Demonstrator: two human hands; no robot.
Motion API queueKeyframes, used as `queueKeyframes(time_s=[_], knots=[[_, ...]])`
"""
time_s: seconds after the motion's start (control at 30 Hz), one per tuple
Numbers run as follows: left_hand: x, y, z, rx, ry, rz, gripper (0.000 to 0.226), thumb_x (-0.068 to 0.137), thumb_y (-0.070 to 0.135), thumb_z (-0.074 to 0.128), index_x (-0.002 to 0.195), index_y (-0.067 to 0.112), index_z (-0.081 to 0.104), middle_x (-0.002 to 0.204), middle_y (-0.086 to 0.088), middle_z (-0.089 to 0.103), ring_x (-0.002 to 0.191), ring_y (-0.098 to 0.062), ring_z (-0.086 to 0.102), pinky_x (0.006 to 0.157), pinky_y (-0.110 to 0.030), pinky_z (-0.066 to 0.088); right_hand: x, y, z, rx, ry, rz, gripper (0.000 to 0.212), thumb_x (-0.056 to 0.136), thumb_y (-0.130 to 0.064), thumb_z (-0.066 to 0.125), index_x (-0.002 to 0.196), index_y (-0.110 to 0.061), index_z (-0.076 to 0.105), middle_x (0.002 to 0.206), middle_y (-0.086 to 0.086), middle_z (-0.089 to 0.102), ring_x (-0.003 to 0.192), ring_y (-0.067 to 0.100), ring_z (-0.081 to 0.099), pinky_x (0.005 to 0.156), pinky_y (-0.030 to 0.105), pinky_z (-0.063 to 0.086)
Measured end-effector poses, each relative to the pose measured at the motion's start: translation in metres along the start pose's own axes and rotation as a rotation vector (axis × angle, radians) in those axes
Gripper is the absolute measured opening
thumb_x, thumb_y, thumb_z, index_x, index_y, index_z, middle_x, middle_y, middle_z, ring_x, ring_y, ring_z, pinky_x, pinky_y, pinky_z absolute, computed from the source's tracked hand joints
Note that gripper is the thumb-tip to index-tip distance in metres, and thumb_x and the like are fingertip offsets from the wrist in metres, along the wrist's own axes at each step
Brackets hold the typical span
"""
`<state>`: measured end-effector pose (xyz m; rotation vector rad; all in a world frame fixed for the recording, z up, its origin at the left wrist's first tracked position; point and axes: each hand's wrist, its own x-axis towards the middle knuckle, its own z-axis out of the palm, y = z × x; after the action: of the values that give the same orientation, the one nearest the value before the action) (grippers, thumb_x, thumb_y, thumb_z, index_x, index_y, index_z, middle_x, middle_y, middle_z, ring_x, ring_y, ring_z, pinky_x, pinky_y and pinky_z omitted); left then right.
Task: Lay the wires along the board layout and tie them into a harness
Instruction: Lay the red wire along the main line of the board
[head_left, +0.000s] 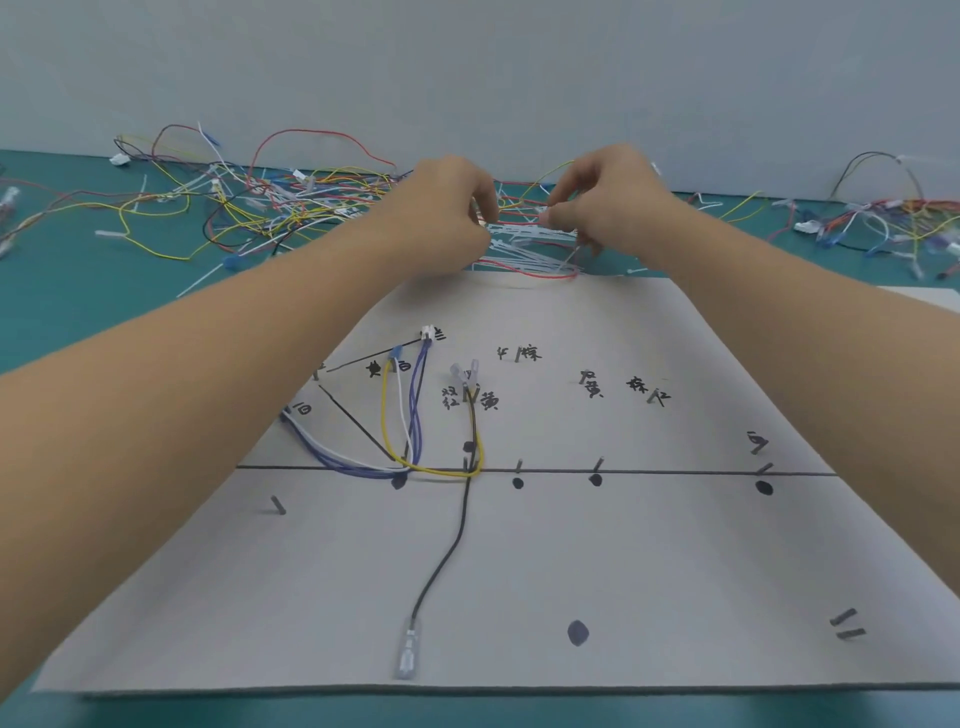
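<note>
A grey layout board (623, 571) lies in front of me, with drawn black lines, handwritten labels and upright pegs. On it lie a yellow wire (385, 415), blue wires (415, 400), a white wire (402, 410) and a black wire (441, 566) that ends in a clear terminal near the front edge. Beyond the board's far edge, my left hand (441, 218) and my right hand (602, 208) reach into a heap of white cable ties (524, 244) and red wire. The right hand's fingers pinch something small and pale. The left hand's fingers are curled and hide what they hold.
Tangled loose wires (249, 202) in yellow, red, black and white cover the green table at the back left. A second pile of wires with connectors (878, 218) lies at the back right. A grey wall stands behind the table.
</note>
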<state>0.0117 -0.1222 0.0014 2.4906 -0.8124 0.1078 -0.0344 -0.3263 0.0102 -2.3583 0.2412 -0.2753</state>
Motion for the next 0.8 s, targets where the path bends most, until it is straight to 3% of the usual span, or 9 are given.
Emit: queueKeyframes(time_s=[0.13,0.23,0.33,0.43,0.5,0.57,0.67,0.73,0.8], knots=[[0.005,-0.003,0.005,0.102,-0.033,0.022,0.039,0.083,0.017,0.064,0.121,0.024,0.07,0.106,-0.001,0.069,0.092,-0.02,0.061,0.077,-0.026,0.043,-0.002,-0.005,0.001,-0.129,-0.056,-0.046,0.015,0.085,-0.028,0.081,0.09,-0.015,0.075,0.066,0.0,0.057,0.033,-0.002,0.041,0.036,0.008,0.032],[0.009,-0.007,0.008,0.124,0.007,0.04,0.037,0.086,0.021,0.067,0.123,0.022,0.067,0.12,-0.006,0.062,0.11,-0.025,0.058,0.088,-0.033,0.044,-0.003,-0.009,-0.001,-0.059,-0.047,-0.092,0.013,0.093,-0.027,0.072,0.092,-0.015,0.074,0.071,0.004,0.056,0.043,0.005,0.04,0.041,0.014,0.033],[0.012,-0.012,0.009,0.063,0.116,0.032,0.03,0.085,0.021,0.069,0.113,0.016,0.057,0.102,-0.006,0.062,0.099,-0.03,0.059,0.08,-0.037,0.047,-0.005,-0.007,-0.008,0.032,0.029,-0.103,0.011,0.091,-0.036,0.073,0.083,-0.03,0.078,0.062,-0.01,0.057,0.052,0.007,0.047,0.053,0.02,0.039],[0.014,-0.015,0.011,0.01,0.218,-0.016,0.038,0.085,0.025,0.068,0.117,0.015,0.048,0.081,-0.004,0.059,0.084,-0.033,0.057,0.072,-0.039,0.044,-0.011,-0.005,-0.016,0.033,0.1,-0.137,0.007,0.088,-0.036,0.076,0.091,-0.033,0.081,0.081,-0.016,0.056,0.069,-0.001,0.054,0.063,0.014,0.041],[0.016,-0.017,0.012,0.043,0.205,-0.007,0.03,0.09,0.03,0.069,0.114,0.015,0.059,0.086,-0.005,0.063,0.088,-0.031,0.059,0.075,-0.035,0.042,-0.015,-0.008,-0.021,0.061,0.09,-0.131,0.007,0.089,-0.031,0.075,0.089,-0.027,0.08,0.071,-0.015,0.054,0.053,-0.004,0.048,0.053,0.013,0.037],[0.019,-0.022,0.012,0.08,0.194,0.016,0.025,0.094,0.033,0.066,0.097,0.009,0.07,0.086,-0.013,0.067,0.086,-0.032,0.061,0.071,-0.033,0.041,-0.02,-0.014,-0.024,0.145,0.074,-0.088,0.014,0.088,-0.023,0.072,0.075,-0.021,0.072,0.06,-0.008,0.053,0.046,0.001,0.046,0.054,0.019,0.042],[0.019,-0.031,0.012,0.055,0.256,-0.002,0.033,0.098,0.031,0.061,0.087,0.002,0.07,0.078,-0.021,0.065,0.077,-0.036,0.058,0.066,-0.034,0.037,-0.026,-0.021,-0.028,0.323,0.174,-0.06,0.029,0.084,-0.021,0.069,0.067,-0.002,0.055,0.063,0.013,0.047,0.053,0.019,0.054,0.064,0.035,0.052],[0.017,-0.036,0.01,0.051,0.288,-0.04,0.037,0.099,0.033,0.059,0.087,-0.001,0.07,0.079,-0.023,0.064,0.076,-0.037,0.056,0.065,-0.034,0.036,-0.033,-0.024,-0.032,0.285,0.307,-0.115,0.041,0.078,-0.027,0.069,0.06,0.0,0.045,0.066,0.016,0.037,0.056,0.019,0.052,0.061,0.031,0.044],[0.015,-0.041,0.006,0.074,0.278,-0.07,0.037,0.1,0.033,0.06,0.089,0.0,0.072,0.077,-0.021,0.063,0.075,-0.036,0.056,0.065,-0.033,0.035,-0.04,-0.028,-0.038,0.195,0.419,-0.18,0.043,0.071,-0.026,0.067,0.053,-0.011,0.031,0.062,0.015,0.032,0.057,0.015,0.043,0.057,0.025,0.03]])
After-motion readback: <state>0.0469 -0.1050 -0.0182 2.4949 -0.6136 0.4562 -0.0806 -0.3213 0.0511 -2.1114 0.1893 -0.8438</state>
